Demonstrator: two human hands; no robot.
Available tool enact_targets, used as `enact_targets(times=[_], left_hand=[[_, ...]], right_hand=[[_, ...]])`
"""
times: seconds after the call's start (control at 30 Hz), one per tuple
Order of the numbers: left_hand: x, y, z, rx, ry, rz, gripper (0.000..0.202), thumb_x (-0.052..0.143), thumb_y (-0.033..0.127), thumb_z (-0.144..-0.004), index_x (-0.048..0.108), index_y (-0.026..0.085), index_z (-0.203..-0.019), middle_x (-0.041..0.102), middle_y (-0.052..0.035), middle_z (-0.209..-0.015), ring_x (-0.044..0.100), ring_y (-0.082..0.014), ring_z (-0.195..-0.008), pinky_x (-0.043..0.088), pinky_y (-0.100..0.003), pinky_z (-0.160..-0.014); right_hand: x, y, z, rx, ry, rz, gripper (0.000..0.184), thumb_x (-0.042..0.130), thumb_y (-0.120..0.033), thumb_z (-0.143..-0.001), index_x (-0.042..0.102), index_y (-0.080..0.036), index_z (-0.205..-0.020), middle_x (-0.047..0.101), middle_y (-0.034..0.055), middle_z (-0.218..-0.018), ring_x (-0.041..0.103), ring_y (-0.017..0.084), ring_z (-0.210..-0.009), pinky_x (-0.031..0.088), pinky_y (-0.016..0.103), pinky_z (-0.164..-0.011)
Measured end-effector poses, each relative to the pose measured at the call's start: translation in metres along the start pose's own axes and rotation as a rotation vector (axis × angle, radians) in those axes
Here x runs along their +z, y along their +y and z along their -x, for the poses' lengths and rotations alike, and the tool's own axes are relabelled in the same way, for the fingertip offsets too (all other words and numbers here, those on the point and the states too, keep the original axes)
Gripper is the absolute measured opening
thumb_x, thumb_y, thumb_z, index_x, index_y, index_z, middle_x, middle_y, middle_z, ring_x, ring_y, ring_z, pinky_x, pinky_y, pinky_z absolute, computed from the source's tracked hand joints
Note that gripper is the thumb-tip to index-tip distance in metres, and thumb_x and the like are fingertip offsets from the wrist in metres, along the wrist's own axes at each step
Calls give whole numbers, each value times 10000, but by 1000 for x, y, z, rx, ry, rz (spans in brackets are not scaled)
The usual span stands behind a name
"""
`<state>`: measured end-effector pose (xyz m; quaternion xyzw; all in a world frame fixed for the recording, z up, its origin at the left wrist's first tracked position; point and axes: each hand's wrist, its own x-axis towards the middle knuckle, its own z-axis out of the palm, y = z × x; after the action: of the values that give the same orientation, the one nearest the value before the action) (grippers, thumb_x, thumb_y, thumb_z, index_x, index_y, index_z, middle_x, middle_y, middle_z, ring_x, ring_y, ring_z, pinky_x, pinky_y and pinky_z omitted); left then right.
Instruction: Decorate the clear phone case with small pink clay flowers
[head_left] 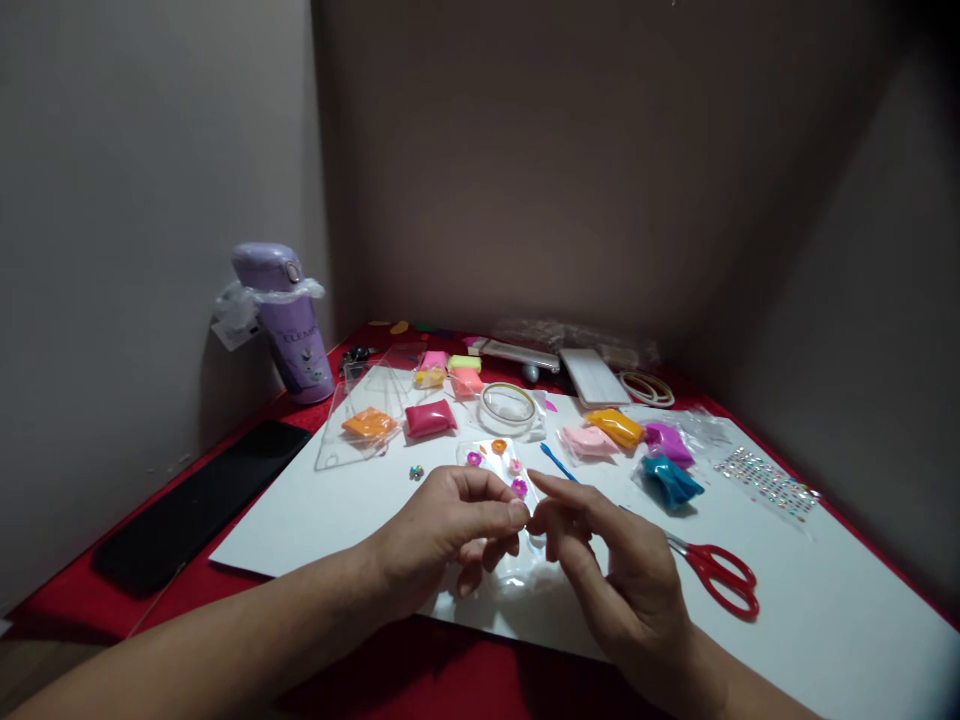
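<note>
My left hand point(457, 525) is closed in a pinch, thumb pressed against index finger, over the front of the white board point(360, 510). Fingertips of my right hand point(622, 560) meet it there, drawn together with the index finger reaching over. Whatever lies between the fingertips is too small or hidden to name. Just behind them is a clear plastic sheet point(491, 455) bearing small flower shapes in magenta point(519, 488), orange point(499, 447) and pink. A blue modelling tool point(556, 460) lies beyond my right hand. Red-handled scissors point(724, 580) rest beside it, blades partly hidden.
Clay packets, including crimson point(430, 419), orange point(370, 424) and teal point(670, 484), lie across the board. A tape roll point(507, 408) sits mid-board. Rhinestone stickers point(769, 482) are at right. A purple bottle point(289, 325) and black phone point(199, 505) stand and lie left.
</note>
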<state>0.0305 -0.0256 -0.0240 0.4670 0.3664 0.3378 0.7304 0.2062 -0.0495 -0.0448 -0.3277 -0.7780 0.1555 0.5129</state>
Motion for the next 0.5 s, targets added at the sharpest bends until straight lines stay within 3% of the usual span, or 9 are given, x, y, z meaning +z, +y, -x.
enact_targets(times=[0.13, 0.23, 0.33, 0.5], left_hand=[[0, 0, 0, 16, 5, 1, 229, 740, 299, -711, 604, 115, -721, 565, -10, -587, 411, -46, -400, 293, -130, -300], [0, 1, 0, 32, 11, -15, 257, 742, 332, -726, 627, 104, -748, 569, -15, -602, 420, -47, -417, 300, -132, -314], [0, 1, 0, 38, 36, 7, 284, 766, 347, -705, 644, 99, -771, 576, -19, -629, 440, -52, -446, 314, -132, -328], [1, -1, 0, 24, 74, 41, 290, 808, 333, -656, 643, 102, -717, 551, 2, -566, 432, -50, -435, 307, -131, -328]], right_hand=[[1, -2, -1, -21, -28, 13, 376, 490, -68, -847, 608, -231, -1164, 664, 10, -775, 607, 134, -619, 491, 254, -555], [2, -2, -1, 80, 39, 3, 260, 515, -122, -879, 624, -204, -1101, 675, 12, -771, 601, 124, -594, 481, 241, -526], [4, -2, -1, 220, 15, -59, 87, 549, -198, -895, 636, -190, -899, 659, -3, -696, 583, 120, -559, 467, 236, -497], [6, -3, 0, 316, 23, -104, 129, 570, -276, -894, 597, -188, -804, 620, -4, -670, 554, 123, -562, 465, 246, -504]])
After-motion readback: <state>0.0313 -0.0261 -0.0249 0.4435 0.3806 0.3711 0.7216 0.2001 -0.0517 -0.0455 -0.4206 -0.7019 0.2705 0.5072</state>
